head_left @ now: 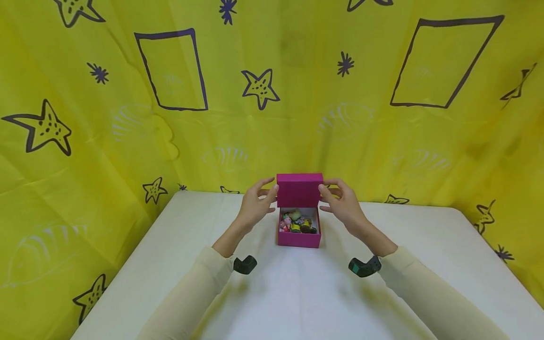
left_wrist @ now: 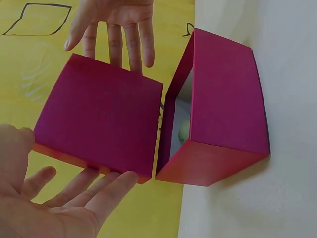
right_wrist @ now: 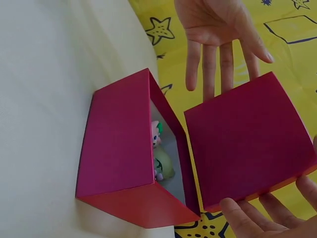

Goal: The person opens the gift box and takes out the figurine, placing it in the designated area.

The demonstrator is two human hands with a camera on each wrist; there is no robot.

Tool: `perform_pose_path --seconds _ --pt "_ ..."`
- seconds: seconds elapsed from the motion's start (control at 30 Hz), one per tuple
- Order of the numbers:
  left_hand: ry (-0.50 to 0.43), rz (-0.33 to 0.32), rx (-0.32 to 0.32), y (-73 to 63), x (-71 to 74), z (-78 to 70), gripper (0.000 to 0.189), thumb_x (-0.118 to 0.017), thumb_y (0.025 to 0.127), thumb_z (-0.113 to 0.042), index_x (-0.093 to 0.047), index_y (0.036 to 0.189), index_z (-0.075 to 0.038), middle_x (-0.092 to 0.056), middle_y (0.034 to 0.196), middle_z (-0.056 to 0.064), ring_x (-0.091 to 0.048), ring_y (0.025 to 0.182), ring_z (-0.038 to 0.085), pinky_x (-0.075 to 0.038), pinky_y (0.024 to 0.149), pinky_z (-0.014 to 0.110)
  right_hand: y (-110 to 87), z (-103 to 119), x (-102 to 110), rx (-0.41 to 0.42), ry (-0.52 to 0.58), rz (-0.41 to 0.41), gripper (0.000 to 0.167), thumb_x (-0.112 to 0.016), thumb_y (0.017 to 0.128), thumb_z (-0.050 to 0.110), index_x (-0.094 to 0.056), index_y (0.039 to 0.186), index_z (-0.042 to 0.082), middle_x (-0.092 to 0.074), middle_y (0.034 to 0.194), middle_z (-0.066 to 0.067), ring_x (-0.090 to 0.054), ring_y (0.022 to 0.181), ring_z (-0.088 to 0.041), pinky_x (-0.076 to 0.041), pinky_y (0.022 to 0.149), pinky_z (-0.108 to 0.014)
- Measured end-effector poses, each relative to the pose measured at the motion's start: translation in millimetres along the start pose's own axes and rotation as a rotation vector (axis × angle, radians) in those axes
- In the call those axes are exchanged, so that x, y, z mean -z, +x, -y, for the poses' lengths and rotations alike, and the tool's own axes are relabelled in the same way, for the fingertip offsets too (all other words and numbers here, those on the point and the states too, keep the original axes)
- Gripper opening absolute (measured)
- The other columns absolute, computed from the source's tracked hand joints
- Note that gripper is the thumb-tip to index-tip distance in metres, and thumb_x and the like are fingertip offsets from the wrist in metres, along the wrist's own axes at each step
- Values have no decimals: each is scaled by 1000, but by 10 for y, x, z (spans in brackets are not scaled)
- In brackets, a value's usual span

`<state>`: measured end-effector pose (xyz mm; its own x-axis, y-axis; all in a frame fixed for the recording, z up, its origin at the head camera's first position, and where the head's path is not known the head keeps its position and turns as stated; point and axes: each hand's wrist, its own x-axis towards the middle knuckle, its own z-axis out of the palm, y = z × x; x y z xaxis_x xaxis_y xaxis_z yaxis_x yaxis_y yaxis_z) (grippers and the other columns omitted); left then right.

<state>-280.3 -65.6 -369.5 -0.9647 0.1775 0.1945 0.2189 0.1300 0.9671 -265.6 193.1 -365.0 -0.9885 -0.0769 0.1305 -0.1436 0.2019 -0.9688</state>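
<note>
A magenta box stands on the table with its top uncovered, and several small toy figures lie inside. Its magenta lid is tilted up on edge above the far side of the box. In both wrist views a narrow gap shows between lid and box. My left hand grips the lid's left side between thumb and fingers. On the opposite side, my right hand holds the lid the same way. Within the box, a pale green figure with a pink face is partly visible in the right wrist view.
The white table extends to both sides and in front of the box. Behind it hangs a yellow curtain with drawn stars and shells. A dark device sits at each wrist, over the cream sleeves.
</note>
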Motion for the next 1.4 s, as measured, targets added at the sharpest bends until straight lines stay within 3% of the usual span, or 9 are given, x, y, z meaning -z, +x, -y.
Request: perform_pose_path --seconds 0.13,0.37,0.57,0.87,1.1,1.2,1.4 --pt "4 -4 4 -6 -28 17 51 -61 105 -31 -51 152 -13 -65 124 21 -69 114 36 -61 84 48 5 -34 -7 2 -5 -21 59 -61 103 41 -43 146 4 -55 142 -24 -61 125 -43 -56 94 -51" --pt "8 8 15 -21 -28 46 46 -61 105 -28 -56 148 -13 -63 121 20 -69 116 34 -60 85 48 -12 -55 -9 31 -13 13 59 -59 105 37 -43 154 10 -53 143 -25 -61 125 -43 -54 95 -54" --pt "-27 43 11 -42 32 66 44 -61 105 -26 -58 147 -14 -63 127 19 -66 121 35 -57 92 53 -43 -74 17 60 -34 41 53 -61 105 31 -48 151 9 -54 141 -27 -61 124 -46 -56 93 -53" --pt "-141 182 -4 -102 196 109 43 -63 104 -14 -56 145 -7 -56 141 20 -60 128 38 -53 99 54 -135 -104 107 148 -87 122 49 -66 102 28 -53 146 10 -56 140 -22 -62 122 -46 -56 95 -46" --pt "-244 284 -5 -138 283 145 43 -60 103 -3 -52 145 -1 -52 147 21 -54 134 36 -47 107 52 -181 -131 154 192 -107 172 43 -70 100 23 -59 140 13 -57 142 -14 -61 128 -35 -54 100 -40" --pt "-239 304 3 -140 305 167 41 -61 102 -1 -54 142 -1 -54 146 21 -55 133 36 -49 107 46 -190 -152 172 203 -78 197 41 -72 98 19 -60 137 11 -60 141 -14 -60 130 -35 -55 99 -33" --pt "-106 331 -18 -153 354 187 43 -68 99 -8 -57 141 -8 -55 149 12 -49 141 28 -48 108 38 -214 -162 228 199 -32 258 41 -74 96 17 -59 134 7 -51 150 -16 -51 138 -39 -54 98 -29"
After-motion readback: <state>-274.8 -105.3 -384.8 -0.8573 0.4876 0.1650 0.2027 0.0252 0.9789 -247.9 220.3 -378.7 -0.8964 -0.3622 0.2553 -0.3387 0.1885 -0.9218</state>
